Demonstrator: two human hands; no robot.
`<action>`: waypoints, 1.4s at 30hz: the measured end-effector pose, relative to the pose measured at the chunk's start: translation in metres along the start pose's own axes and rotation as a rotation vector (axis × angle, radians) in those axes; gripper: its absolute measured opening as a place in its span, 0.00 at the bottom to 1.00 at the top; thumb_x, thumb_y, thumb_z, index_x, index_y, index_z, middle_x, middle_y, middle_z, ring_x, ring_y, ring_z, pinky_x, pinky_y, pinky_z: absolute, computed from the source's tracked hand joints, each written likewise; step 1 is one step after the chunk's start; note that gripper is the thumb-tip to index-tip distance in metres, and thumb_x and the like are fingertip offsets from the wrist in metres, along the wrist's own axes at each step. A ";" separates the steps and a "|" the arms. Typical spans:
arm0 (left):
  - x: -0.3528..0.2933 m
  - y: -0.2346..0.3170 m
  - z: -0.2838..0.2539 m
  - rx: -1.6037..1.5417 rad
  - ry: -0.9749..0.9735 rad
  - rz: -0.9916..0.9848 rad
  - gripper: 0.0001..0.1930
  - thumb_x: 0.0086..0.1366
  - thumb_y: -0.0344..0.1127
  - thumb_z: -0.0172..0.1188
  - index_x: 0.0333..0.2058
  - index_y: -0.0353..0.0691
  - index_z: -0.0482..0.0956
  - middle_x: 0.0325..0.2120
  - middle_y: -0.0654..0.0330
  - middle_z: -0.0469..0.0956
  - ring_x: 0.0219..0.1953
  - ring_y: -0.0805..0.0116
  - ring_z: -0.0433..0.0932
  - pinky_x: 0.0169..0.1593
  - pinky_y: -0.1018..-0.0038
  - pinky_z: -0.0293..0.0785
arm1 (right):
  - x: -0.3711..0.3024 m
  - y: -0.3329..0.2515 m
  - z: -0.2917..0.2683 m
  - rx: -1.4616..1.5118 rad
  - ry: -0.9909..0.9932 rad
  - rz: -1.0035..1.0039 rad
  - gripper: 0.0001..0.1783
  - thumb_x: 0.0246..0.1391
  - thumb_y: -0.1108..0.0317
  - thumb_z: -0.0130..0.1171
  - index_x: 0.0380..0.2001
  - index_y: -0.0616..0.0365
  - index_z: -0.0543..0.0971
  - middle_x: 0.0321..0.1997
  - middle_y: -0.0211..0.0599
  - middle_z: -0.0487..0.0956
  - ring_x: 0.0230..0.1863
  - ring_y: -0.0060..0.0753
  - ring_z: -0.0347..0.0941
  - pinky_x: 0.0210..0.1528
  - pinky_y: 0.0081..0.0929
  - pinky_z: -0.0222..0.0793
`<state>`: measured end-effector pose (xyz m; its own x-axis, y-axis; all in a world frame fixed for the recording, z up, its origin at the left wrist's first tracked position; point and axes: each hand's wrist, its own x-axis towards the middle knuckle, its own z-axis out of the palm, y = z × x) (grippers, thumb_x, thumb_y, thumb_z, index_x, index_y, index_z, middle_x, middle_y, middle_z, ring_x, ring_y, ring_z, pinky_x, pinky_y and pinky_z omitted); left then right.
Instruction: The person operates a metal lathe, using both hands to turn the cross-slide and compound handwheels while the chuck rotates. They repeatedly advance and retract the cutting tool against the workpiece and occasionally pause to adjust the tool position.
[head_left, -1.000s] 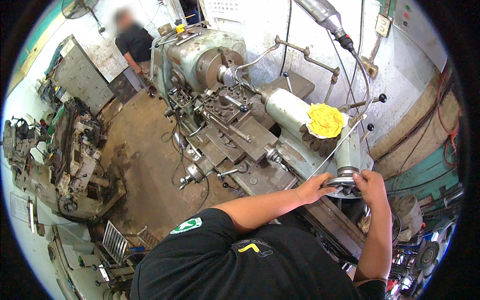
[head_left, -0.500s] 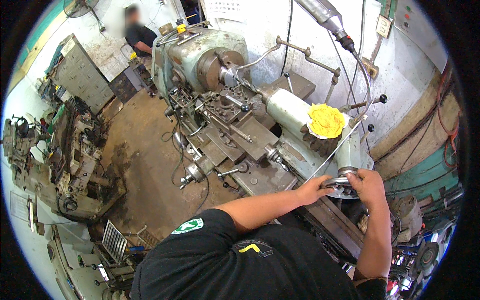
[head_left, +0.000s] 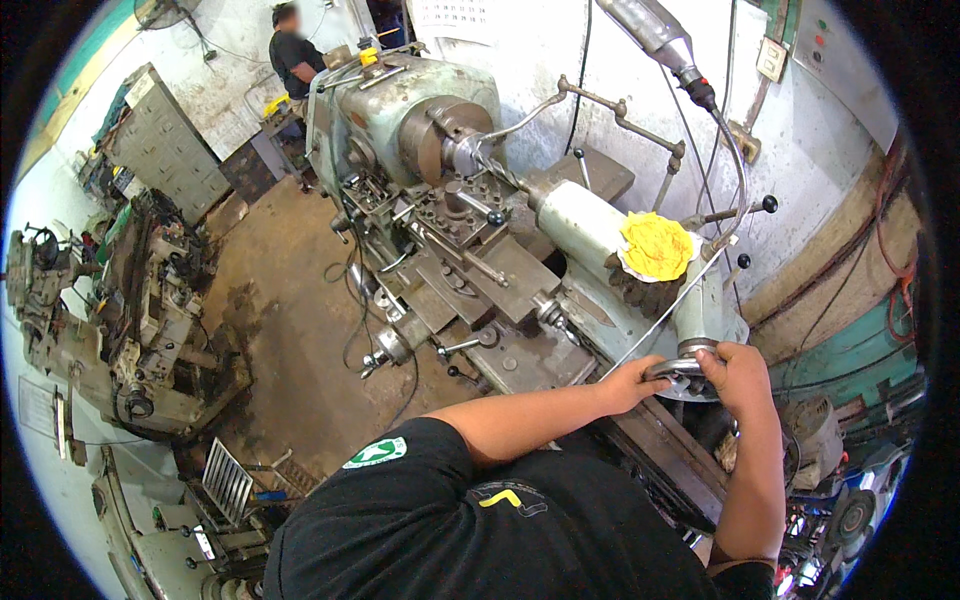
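Note:
Both my hands are closed on the metal handwheel at the end of the lathe's tailstock. My left hand grips its left side, and my right hand wraps the right side with the thumb on the rim. A drill bit sticks out of the tailstock toward a round workpiece held in the lathe chuck; its tip is at or near the workpiece, and I cannot tell how deep. A crumpled yellow cloth lies on top of the tailstock.
A bent coolant pipe reaches over the lathe. The tool post and carriage stand left of the tailstock. Black-knobbed levers jut out at the right. Another machine stands at the left, and a person is in the back.
My hands stay on the handwheel with little shift. The person at the back now stands more upright and farther right in view. The whole view has moved slightly.

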<state>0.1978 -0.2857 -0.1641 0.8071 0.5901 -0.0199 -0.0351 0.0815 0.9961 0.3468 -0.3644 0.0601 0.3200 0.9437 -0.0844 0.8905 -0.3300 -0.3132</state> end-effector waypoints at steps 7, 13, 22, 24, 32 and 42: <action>-0.003 0.009 -0.001 0.094 0.029 0.002 0.22 0.72 0.36 0.66 0.60 0.36 0.74 0.47 0.55 0.82 0.48 0.69 0.77 0.54 0.67 0.75 | 0.001 0.000 0.001 0.019 0.014 -0.014 0.28 0.58 0.45 0.66 0.29 0.65 0.84 0.30 0.60 0.82 0.35 0.63 0.81 0.39 0.52 0.73; -0.006 0.015 0.001 0.002 0.037 0.073 0.21 0.72 0.35 0.66 0.60 0.40 0.74 0.34 0.64 0.80 0.35 0.73 0.74 0.40 0.70 0.73 | 0.000 0.001 0.003 -0.026 0.040 -0.028 0.28 0.58 0.45 0.66 0.28 0.66 0.84 0.30 0.60 0.82 0.34 0.63 0.81 0.40 0.52 0.73; -0.008 0.018 0.001 0.001 0.013 0.053 0.25 0.72 0.38 0.67 0.63 0.38 0.73 0.40 0.62 0.79 0.41 0.71 0.74 0.47 0.69 0.73 | 0.001 -0.006 0.002 -0.082 -0.002 0.000 0.31 0.59 0.40 0.62 0.30 0.63 0.86 0.31 0.58 0.83 0.37 0.62 0.82 0.43 0.52 0.75; -0.007 0.012 0.003 0.001 0.019 0.015 0.25 0.72 0.39 0.67 0.63 0.38 0.73 0.42 0.61 0.80 0.43 0.70 0.74 0.50 0.68 0.74 | 0.002 -0.012 0.007 -0.134 0.009 -0.037 0.31 0.59 0.41 0.63 0.30 0.64 0.86 0.30 0.59 0.83 0.36 0.61 0.81 0.42 0.51 0.74; 0.003 -0.014 0.002 0.096 -0.016 -0.035 0.25 0.72 0.43 0.66 0.62 0.37 0.73 0.46 0.58 0.83 0.47 0.68 0.76 0.54 0.65 0.74 | 0.003 -0.022 0.009 -0.178 -0.009 -0.023 0.32 0.59 0.39 0.63 0.30 0.64 0.86 0.29 0.57 0.83 0.36 0.60 0.82 0.42 0.51 0.76; 0.002 -0.013 0.005 0.028 -0.004 -0.018 0.21 0.73 0.38 0.65 0.60 0.38 0.74 0.42 0.64 0.81 0.44 0.72 0.74 0.53 0.69 0.73 | 0.000 -0.033 0.004 -0.118 -0.032 0.017 0.32 0.59 0.38 0.62 0.29 0.63 0.87 0.28 0.57 0.83 0.35 0.59 0.82 0.41 0.50 0.76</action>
<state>0.2028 -0.2896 -0.1767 0.8101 0.5852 -0.0373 -0.0040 0.0691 0.9976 0.3165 -0.3540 0.0669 0.3266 0.9376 -0.1195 0.9176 -0.3449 -0.1978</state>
